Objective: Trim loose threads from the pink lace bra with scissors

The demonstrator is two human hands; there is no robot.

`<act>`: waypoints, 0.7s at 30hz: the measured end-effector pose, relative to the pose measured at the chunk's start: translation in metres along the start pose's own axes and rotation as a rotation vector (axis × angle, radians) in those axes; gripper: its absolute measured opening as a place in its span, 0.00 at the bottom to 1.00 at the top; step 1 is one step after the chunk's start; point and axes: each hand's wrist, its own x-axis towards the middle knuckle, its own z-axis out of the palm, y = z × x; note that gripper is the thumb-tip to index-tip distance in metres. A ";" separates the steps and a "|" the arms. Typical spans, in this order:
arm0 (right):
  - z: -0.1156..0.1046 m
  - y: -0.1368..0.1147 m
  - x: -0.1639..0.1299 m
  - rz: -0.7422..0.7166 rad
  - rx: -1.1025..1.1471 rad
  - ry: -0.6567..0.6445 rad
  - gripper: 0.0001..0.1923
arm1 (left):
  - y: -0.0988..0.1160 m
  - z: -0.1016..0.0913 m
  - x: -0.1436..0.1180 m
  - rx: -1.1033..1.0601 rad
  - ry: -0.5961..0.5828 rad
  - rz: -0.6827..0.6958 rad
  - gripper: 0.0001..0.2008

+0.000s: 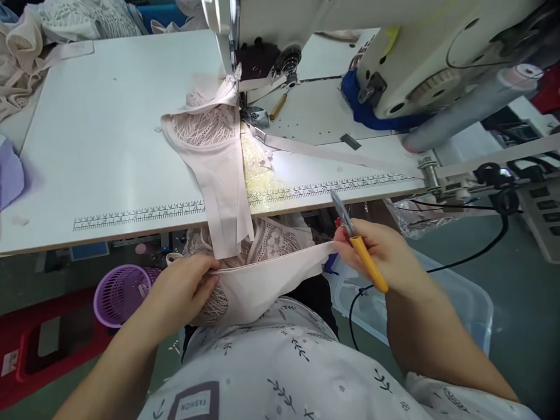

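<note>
A pale pink lace bra (266, 283) is stretched between my two hands over my lap, below the table's front edge. My left hand (186, 289) pinches its upper edge at the left. At the right, the fingertips of my right hand (380, 251) hold the far end of its band. That same hand also grips scissors with a yellow handle (370, 265), the blades pointing up and left toward the table edge. Another pale pink bra (205, 149) lies under the sewing machine's needle area, its band hanging over the front edge.
The white sewing machine (324, 14) stands on a white table (109, 134) with a printed ruler along its front. Elastic tape (324, 150) runs to a metal guide (431, 172) at right. A purple basket (116, 297) and a clear plastic bin (475, 291) sit below. Garments (87, 20) pile back left.
</note>
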 end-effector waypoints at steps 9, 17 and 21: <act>0.047 -0.039 0.010 -0.207 0.188 -0.179 0.03 | 0.039 -0.007 0.010 0.170 0.033 0.281 0.11; 0.067 -0.055 0.019 -0.173 0.283 -0.449 0.09 | 0.021 -0.012 0.008 0.308 0.140 0.426 0.11; 0.062 -0.047 0.017 -0.160 0.350 -0.472 0.13 | -0.012 -0.028 -0.005 0.249 0.151 0.396 0.12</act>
